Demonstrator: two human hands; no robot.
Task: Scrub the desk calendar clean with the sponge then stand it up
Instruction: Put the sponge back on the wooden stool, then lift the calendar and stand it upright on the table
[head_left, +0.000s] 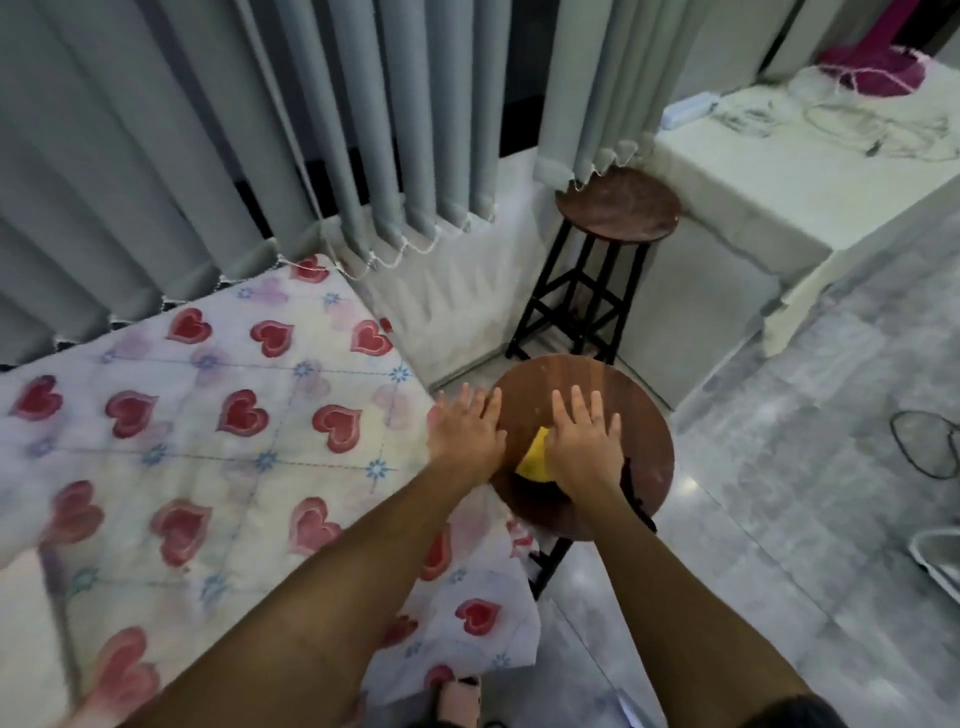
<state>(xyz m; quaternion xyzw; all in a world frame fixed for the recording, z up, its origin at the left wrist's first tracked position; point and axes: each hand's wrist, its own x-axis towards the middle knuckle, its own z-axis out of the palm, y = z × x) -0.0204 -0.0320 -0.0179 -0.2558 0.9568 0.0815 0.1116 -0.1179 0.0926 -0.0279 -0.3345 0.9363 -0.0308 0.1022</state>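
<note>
Two bare hands press flat on a round wooden stool (639, 415) at lower centre of the frame, seen from a head-worn camera looking down. The right hand (587, 441) lies palm down, fingers spread and straight, on top of a yellow sponge (535, 460), which shows at the hand's left edge; the grip is apart, covering the sponge, not curled round it. The left hand (467, 431) rests just to the left, fingers also spread, its palm at the stool's left rim and its grip apart, holding nothing. Beneath and below the sponge lies a dark flat shape (540, 493) on the seat, near its front edge; whether this is the desk calendar cannot be told, as the forearm covers most of it. A bed with a heart-patterned quilt (208, 415) fills the left of the frame, touching the stool's side. A second, taller stool (618, 208) stands above centre, beside a white cabinet (779, 182) at upper right strewn with cables. Grey vertical blinds (208, 130) hang across the upper left. The floor (779, 519) at right is pale and glossy.
</note>
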